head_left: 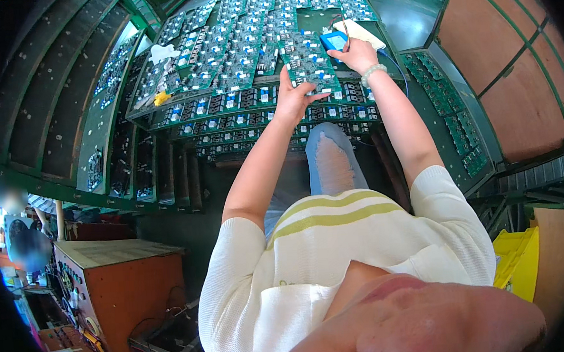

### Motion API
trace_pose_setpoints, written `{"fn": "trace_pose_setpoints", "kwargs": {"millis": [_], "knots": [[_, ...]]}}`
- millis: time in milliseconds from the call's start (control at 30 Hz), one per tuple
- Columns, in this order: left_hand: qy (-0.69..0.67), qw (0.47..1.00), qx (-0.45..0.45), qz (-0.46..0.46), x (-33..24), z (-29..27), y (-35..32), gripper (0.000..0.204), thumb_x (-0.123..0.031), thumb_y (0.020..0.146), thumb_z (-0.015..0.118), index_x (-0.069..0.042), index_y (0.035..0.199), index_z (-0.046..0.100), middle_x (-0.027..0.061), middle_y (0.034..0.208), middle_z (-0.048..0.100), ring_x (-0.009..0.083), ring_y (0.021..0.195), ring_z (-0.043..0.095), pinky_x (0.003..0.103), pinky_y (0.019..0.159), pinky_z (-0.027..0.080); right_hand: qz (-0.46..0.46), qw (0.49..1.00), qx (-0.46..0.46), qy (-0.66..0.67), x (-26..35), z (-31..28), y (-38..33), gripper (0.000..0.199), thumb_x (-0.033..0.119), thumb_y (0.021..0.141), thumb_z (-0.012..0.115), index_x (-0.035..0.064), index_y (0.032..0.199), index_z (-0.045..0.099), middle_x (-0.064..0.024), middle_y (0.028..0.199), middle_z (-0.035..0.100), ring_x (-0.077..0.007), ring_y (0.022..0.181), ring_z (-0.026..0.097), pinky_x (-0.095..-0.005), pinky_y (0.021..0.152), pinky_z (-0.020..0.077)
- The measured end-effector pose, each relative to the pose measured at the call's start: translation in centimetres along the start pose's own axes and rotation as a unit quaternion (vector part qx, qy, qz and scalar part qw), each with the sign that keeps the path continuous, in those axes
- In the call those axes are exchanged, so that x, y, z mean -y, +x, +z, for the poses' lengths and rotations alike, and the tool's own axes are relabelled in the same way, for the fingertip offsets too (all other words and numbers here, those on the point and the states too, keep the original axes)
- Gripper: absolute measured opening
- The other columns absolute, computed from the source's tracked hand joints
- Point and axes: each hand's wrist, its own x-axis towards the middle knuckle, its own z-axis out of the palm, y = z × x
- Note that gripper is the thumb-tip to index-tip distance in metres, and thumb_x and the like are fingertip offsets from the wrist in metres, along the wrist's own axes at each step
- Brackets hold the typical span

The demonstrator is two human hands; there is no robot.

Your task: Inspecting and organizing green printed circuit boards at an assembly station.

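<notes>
See orange-brown cab. [137, 288] w/ pale top [115, 252] lower L, yellow bin [518, 258] lower R, brown panels [517, 119] far R, green-edged rack [51, 93] upper L. Also spot sm. yellow item [161, 98] nr white crumpled item [163, 53].

Green circuit-board panel [307, 59], oblong, studded with small pale components, gripped near its near-left corner by the left hand [292, 102], extending away from it. Blue boxlike device [334, 41], pale-faced, at the right hand's [357, 56] fingertips.

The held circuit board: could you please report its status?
Left hand gripping circuit board by near end. Right hand at blue device. Other boards close alongside.
</notes>
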Motion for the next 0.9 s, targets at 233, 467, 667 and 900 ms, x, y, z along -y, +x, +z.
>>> {"fn": "trace_pose_setpoints", "kwargs": {"millis": [233,467,667,900], "knots": [[0.011,1.0,-0.016,0.0,-0.3,0.5,-0.4,0.073,0.014,0.076,0.045,-0.013,0.138,0.018,0.0168,0.123,0.047,0.033,0.103,0.058,0.052,0.075,0.058,-0.05,0.997,-0.038,0.054,-1.0,-1.5,-1.3,0.039,0.044,0.058,0.075,0.0064,0.061,0.065,-0.0124,0.067,0.066,-0.0292,0.066,0.064,-0.0369,0.07,0.0515],[0.045,0.998,0.0,0.045,-3.0,3.7,1.9,0.066,0.014,0.074,0.044,-0.01,0.133,0.026,0.0159,0.12,0.049,0.0335,0.102,0.058,0.052,0.073,0.058,0.002,0.984,-0.159,0.074,-6.6,-3.9,0.8,0.04,0.042,0.055,0.076,0.0068,0.065,0.059,-0.0136,0.076,0.066,-0.0317,0.078,0.057,-0.0387,0.075,0.0475],[0.007,0.999,-0.006,-0.034,-3.1,4.9,10.6,0.065,0.014,0.075,0.047,0.003,0.132,0.016,0.0187,0.107,0.047,0.0338,0.091,0.057,0.054,0.069,0.059,0.016,0.994,-0.085,0.061,-7.3,-2.8,2.0,0.048,0.045,0.057,0.076,0.007,0.084,0.065,-0.0141,0.087,0.068,-0.0305,0.084,0.064,-0.0397,0.08,0.0495],[0.117,0.987,-0.088,-0.07,-0.8,2.6,17.3,0.053,0.016,0.077,0.048,0.008,0.123,0.022,0.0237,0.113,0.045,0.0403,0.094,0.058,0.053,0.073,0.059,0.058,0.995,-0.069,0.041,-5.7,-2.4,1.4,0.077,0.035,0.056,0.083,0.0073,0.114,0.041,-0.0163,0.108,0.061,-0.0334,0.1,0.06,-0.0463,0.088,0.0427]]}}
